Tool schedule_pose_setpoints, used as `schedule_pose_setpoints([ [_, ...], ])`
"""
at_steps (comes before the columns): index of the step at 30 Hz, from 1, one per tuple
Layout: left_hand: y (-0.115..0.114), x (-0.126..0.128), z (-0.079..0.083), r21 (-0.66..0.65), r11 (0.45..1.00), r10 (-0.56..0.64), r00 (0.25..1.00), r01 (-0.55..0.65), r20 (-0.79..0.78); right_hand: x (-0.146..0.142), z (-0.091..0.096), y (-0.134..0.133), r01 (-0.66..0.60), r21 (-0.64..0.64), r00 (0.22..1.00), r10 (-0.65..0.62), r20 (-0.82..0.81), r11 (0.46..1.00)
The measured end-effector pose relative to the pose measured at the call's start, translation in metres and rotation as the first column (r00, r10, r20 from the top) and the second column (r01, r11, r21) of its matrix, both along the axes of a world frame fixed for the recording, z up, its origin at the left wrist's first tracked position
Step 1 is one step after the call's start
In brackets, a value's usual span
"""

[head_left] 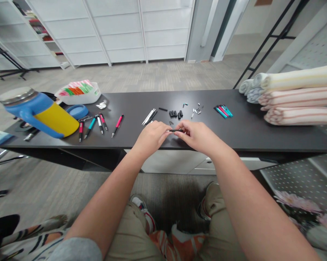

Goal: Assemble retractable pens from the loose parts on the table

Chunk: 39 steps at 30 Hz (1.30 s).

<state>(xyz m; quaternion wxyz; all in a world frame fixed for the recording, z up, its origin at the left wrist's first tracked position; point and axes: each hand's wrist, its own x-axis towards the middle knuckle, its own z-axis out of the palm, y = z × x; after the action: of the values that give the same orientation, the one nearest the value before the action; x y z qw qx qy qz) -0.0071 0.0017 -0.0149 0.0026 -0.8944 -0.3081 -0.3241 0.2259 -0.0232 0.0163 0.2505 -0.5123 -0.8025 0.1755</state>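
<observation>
A single slim black pen piece [176,130] is being pinched at both ends, just on the near side of the black rubber grips [175,114]: one end is being held in the fingertips of the left hand [152,135], the other between thumb and fingers of the right hand [197,134]. With so narrow a hold, a slip could be caused by an uneven pull, and the piece could be lost over the near edge of the desk [141,99]. The grips could also be scattered by a stray knuckle. Roughly five grips are being counted. Left of them, about three white refills [149,116] are being seen; right of them, metal parts [198,108] too tiny to be counted. Farther right, about five overlapping coloured barrels [223,111] are being glimpsed; farther left, five pens [90,127] and one blue-and-yellow mug [53,116] are being counted.
</observation>
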Motion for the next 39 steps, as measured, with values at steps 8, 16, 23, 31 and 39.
schedule_pose_setpoints([
  [8,0.0005,-0.001,0.0008,-0.029,1.0,-0.009,1.0,0.009,-0.014,-0.002,-0.0004,0.0018,-0.047,0.021,0.997,0.045,0.067,0.999],
  [16,0.0006,0.0,-0.0004,-0.017,1.0,-0.003,1.0,0.003,0.021,0.0017,-0.0014,0.0001,-0.015,-0.004,0.999,0.015,-0.041,1.0],
  [23,0.0001,0.0011,0.0004,-0.011,1.0,0.001,1.0,-0.001,-0.013,-0.0007,0.0009,0.0016,-0.014,-0.026,0.999,0.015,0.043,1.0],
  [31,0.0004,-0.0003,0.0006,-0.047,0.999,0.022,1.0,-0.022,-0.015,0.0022,-0.0023,0.0014,-0.011,-0.005,0.999,0.01,-0.032,1.0],
  [39,-0.0065,0.0035,0.0053,-0.121,0.987,0.099,0.994,-0.105,-0.055,0.0018,0.0026,0.0,0.006,0.024,0.999,-0.005,-0.043,1.0],
])
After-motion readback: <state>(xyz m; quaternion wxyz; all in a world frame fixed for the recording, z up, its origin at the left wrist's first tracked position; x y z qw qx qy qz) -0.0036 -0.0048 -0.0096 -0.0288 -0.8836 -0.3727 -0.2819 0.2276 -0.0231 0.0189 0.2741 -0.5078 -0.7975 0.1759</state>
